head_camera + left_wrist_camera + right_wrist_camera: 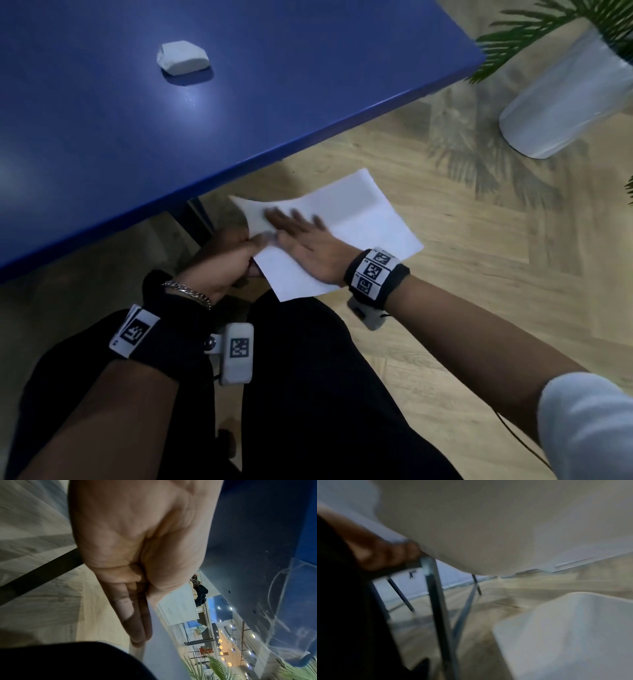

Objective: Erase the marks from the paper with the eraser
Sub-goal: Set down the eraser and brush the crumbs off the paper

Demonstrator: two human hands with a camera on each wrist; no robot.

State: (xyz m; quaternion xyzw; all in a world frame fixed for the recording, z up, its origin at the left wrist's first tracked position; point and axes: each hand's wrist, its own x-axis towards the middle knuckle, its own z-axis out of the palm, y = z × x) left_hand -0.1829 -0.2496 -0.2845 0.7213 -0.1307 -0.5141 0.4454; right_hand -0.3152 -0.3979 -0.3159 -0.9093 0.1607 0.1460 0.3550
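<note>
White paper (359, 219) creased, left hand (222, 263) pinching its edge

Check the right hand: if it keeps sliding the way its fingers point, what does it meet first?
The right hand lies flat on the paper, fingers pointing toward the left hand, which pinches the sheet's near edge. Most likely it meets that thumb first; the blue table edge lies beyond. Depth is unclear.

The left hand (222, 263), at the centre of the head view, pinches the paper (359, 219) by its edge. The right hand (308, 246) lies flat on top, fingers (291, 219) straight and spread.
</note>
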